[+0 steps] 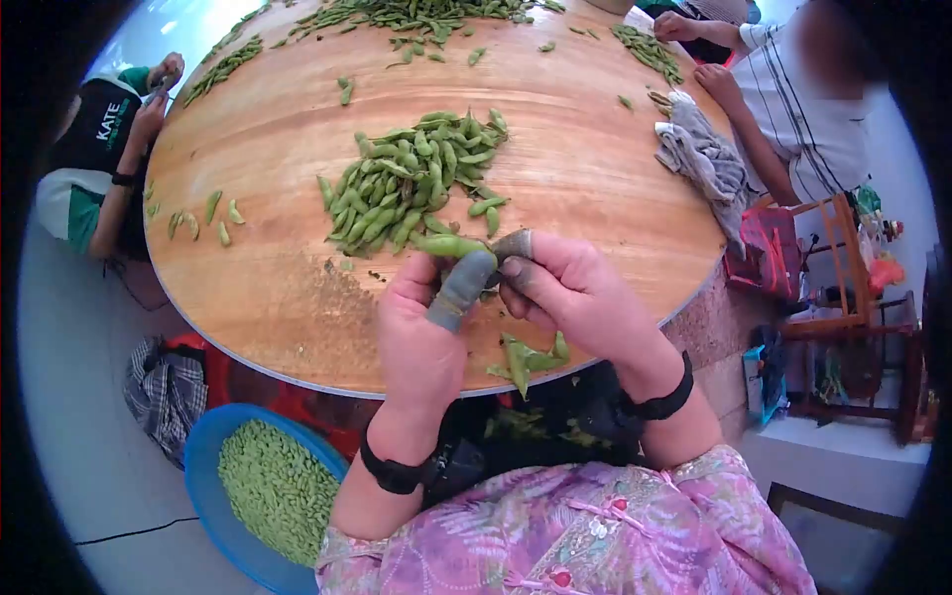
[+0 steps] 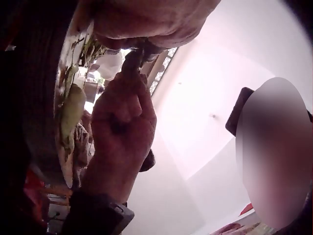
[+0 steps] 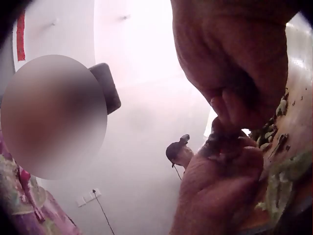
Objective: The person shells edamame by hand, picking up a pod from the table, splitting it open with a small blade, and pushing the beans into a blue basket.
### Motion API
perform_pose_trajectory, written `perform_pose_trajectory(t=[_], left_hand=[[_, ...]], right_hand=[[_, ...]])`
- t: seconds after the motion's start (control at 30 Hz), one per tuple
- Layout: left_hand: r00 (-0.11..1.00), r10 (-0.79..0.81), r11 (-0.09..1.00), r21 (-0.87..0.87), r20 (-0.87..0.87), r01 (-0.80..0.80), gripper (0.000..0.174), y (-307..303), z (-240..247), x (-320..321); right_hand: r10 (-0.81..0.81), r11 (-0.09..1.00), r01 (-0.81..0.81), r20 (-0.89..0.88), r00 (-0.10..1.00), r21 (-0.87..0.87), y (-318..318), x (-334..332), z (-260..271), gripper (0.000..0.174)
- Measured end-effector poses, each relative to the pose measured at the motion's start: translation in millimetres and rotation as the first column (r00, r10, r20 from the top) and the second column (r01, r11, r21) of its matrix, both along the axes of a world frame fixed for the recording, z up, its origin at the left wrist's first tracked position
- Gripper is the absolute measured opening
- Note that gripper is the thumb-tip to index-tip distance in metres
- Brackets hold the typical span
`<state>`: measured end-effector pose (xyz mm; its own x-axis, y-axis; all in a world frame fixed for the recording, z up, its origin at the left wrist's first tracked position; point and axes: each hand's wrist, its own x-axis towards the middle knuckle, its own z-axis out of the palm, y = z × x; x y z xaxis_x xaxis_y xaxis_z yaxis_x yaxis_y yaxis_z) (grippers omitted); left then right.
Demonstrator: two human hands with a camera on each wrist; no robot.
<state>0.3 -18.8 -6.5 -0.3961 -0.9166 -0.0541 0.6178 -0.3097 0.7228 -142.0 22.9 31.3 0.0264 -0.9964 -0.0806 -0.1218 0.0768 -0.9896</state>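
Over the near part of the round wooden table (image 1: 268,288), my left hand (image 1: 421,322) pinches a green edamame pod (image 1: 446,245) between a grey-covered thumb and curled fingers. My right hand (image 1: 575,288), its index fingertip also covered in grey, pinches at the pod's right end with thumb and index finger. Both hands' fingertips meet there; in the left wrist view and right wrist view the pod is hidden by the fingers. Just beyond lies a heap of unshelled pods (image 1: 412,178). Split-looking pods (image 1: 535,359) lie at the table's near edge, below my right hand.
A blue basin (image 1: 201,466) of shelled beans (image 1: 273,486) stands low at the left. Loose pods (image 1: 213,205) lie on the table's left side, a larger heap (image 1: 421,12) at the far side. A grey cloth (image 1: 699,159) lies at the right edge. Two people sit at either side.
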Motion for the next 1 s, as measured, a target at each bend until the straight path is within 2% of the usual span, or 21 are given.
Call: perform_pose_trajectory(t=[0.07,0.1,0.17,0.27,0.3,0.33,0.37,0.4,0.43,0.47,0.5,0.53,0.57,0.7,0.77,0.8,0.83,0.87,0.9,0.97,1.0], left_hand=[[0.999,-0.038,0.999,0.001,-0.035,0.038,0.016,0.3,0.7,0.8],[0.991,-0.086,0.996,0.03,-0.101,0.09,0.017,-0.5,2.3,2.0],[0.978,-0.13,0.989,0.054,-0.166,0.14,0.018,-0.6,4.8,3.1],[0.967,-0.164,0.979,0.085,-0.193,0.183,0.019,1.4,8.1,1.3],[0.989,-0.112,0.991,0.062,-0.099,0.119,0.019,3.8,9.8,-1.9],[0.998,-0.055,0.998,0.03,-0.008,0.056,0.02,5.2,11.3,-4.5],[0.999,-0.054,0.998,0.026,-0.003,0.054,0.02,5.9,10.3,-6.3],[1.0,-0.027,0.999,-0.028,0.007,0.027,0.021,6.9,6.9,-7.6],[1.0,0.0,0.997,-0.081,0.018,0.001,0.022,7.5,4.1,-8.0],[1.0,0.002,0.997,-0.083,0.025,0.0,0.022,7.4,2.3,-8.0],[0.999,0.027,0.997,-0.076,0.048,-0.023,0.022,6.5,0.7,-7.9],[0.996,0.052,0.996,-0.069,0.07,-0.047,0.022,6.0,0.0,-7.2],[0.996,0.053,0.996,-0.07,0.074,-0.048,0.022,6.9,0.1,-7.0],[0.977,0.123,0.988,-0.113,0.175,-0.104,0.021,11.6,-0.3,-6.1],[0.969,0.142,0.985,-0.125,0.204,-0.118,0.022,12.6,-2.5,-2.8],[0.966,0.124,0.984,-0.15,0.225,-0.091,0.025,11.3,-5.6,2.0],[0.964,0.106,0.983,-0.175,0.245,-0.064,0.029,10.6,-7.1,4.6],[0.964,0.104,0.983,-0.173,0.244,-0.062,0.029,11.8,-4.6,5.3],[0.943,0.105,0.989,-0.135,0.315,-0.065,0.032,13.2,-0.1,6.8],[0.917,0.103,0.993,-0.097,0.386,-0.07,0.035,14.1,1.2,8.0],[0.934,0.06,0.995,-0.091,0.351,-0.03,0.037,13.9,0.2,8.2]], right_hand=[[0.041,0.995,-0.059,0.207,0.978,0.081,2.4,-1.4,2.7,0.017],[0.04,0.995,-0.058,0.21,0.977,0.08,3.1,-3.4,2.5,0.017],[0.034,0.961,-0.16,0.478,0.878,0.226,4.1,-8.0,1.7,0.016],[-0.019,0.949,-0.169,0.582,0.813,0.267,6.3,-8.1,0.3,0.016],[-0.018,0.949,-0.17,0.587,0.809,0.265,6.5,-6.7,-1.3,0.016],[-0.019,0.979,-0.065,0.405,0.914,0.193,5.0,-4.2,-3.0,0.016],[-0.043,0.995,0.023,0.205,0.978,0.097,3.3,-2.2,-4.9,0.015],[-0.039,0.995,0.02,0.21,0.977,0.093,2.4,-0.8,-9.4,0.015],[-0.065,0.992,0.057,-0.07,0.995,-0.116,1.4,0.6,-15.4,0.014],[-0.146,0.946,0.034,-0.332,0.932,-0.322,1.3,1.1,-18.6,0.014],[-0.146,0.945,0.034,-0.326,0.934,-0.325,1.4,1.3,-16.6,0.014],[-0.116,0.987,0.111,-0.04,0.992,-0.121,1.1,1.9,-12.9,0.013],[-0.139,0.988,0.117,0.251,0.958,0.103,1.2,2.0,-11.1,0.013],[-0.115,0.992,0.094,0.276,0.954,0.086,1.3,-0.4,-13.5,0.014],[-0.045,0.998,0.044,0.041,0.998,0.041,-0.9,-9.7,-16.2,0.014],[-0.048,0.998,0.046,0.043,0.998,0.042,-2.8,-16.2,-14.8,0.014],[-0.081,0.991,0.056,-0.211,0.974,-0.121,-5.9,-25.3,-11.1,0.013],[-0.147,0.961,0.021,-0.445,0.883,-0.276,-10.0,-33.8,-7.6,0.013],[-0.147,0.961,0.021,-0.446,0.883,-0.274,-15.4,-40.5,-4.7,0.013],[-0.209,0.901,-0.203,-0.793,0.573,-0.384,-28.2,-51.7,-0.9,0.019],[-0.15,0.904,-0.257,-0.817,0.557,-0.342,-36.9,-52.9,-3.9,0.02]])
